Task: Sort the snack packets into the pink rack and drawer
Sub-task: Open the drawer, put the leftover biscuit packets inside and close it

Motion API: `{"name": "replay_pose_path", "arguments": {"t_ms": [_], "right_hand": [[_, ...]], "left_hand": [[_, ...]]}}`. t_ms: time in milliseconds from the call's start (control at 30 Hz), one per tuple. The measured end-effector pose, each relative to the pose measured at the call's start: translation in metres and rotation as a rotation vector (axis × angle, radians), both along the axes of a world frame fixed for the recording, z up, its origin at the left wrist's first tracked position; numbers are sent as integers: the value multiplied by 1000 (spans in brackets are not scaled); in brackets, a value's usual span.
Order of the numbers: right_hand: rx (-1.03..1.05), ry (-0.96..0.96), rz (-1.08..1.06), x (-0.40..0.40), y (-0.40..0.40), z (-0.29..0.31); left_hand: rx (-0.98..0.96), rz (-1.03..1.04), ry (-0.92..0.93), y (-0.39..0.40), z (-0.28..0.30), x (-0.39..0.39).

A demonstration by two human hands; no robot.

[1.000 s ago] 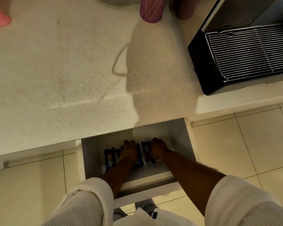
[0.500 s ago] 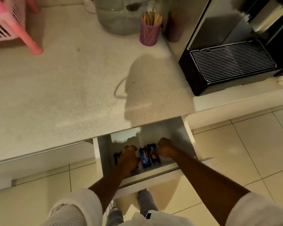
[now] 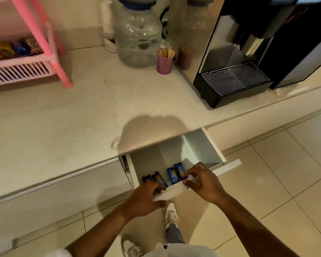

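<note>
Both hands sit on the front panel of the white pull-out drawer (image 3: 176, 156): the left hand (image 3: 146, 196) curls over the panel's top edge near its left end, and the right hand (image 3: 200, 182) has its fingers hooked over the edge further right, holding no packet. Four blue foil snack packets (image 3: 172, 174) lie in two pairs on the drawer floor close behind the front panel, the right pair apparently touching the right fingertips, though motion blur makes that hard to confirm. More mixed-colour packets already fill the pink plastic rack (image 3: 50, 52) on the pale speckled surface (image 3: 63, 117). Closing seems the step in hand: lift the fingers clear of the inside edge first, push evenly with both palms so the drawer runs straight, and keep the packets flat.
</note>
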State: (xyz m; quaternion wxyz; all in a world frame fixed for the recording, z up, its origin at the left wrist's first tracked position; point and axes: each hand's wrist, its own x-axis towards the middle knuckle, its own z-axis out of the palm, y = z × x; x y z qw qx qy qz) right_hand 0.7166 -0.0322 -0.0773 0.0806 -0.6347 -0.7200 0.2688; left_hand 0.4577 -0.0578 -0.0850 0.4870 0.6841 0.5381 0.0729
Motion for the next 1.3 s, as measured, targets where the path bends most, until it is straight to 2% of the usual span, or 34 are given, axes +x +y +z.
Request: {"name": "replay_pose_path", "arguments": {"t_ms": [100, 267, 467, 600, 767, 900, 1000, 1100, 1300], "right_hand": [[81, 43, 37, -5, -22, -3], [176, 187, -48, -11, -43, -6], [278, 114, -150, -22, -50, -7], [220, 35, -181, -28, -38, -2], [134, -50, -144, -39, -5, 10], [110, 64, -237, -50, 20, 11], [152, -30, -257, -57, 37, 18], [230, -117, -250, -61, 56, 23], [283, -168, -18, -59, 99, 8]], "left_hand": [[69, 42, 49, -15, 5, -7], [172, 161, 73, -33, 11, -15], [275, 142, 205, -40, 16, -28], [332, 171, 295, -33, 21, -33], [530, 229, 451, -15, 21, -42], [506, 331, 502, 2, 21, -48], [532, 372, 552, 19, 26, -53], [504, 305, 597, 41, 26, -60], [518, 290, 607, 67, 22, -66]]}}
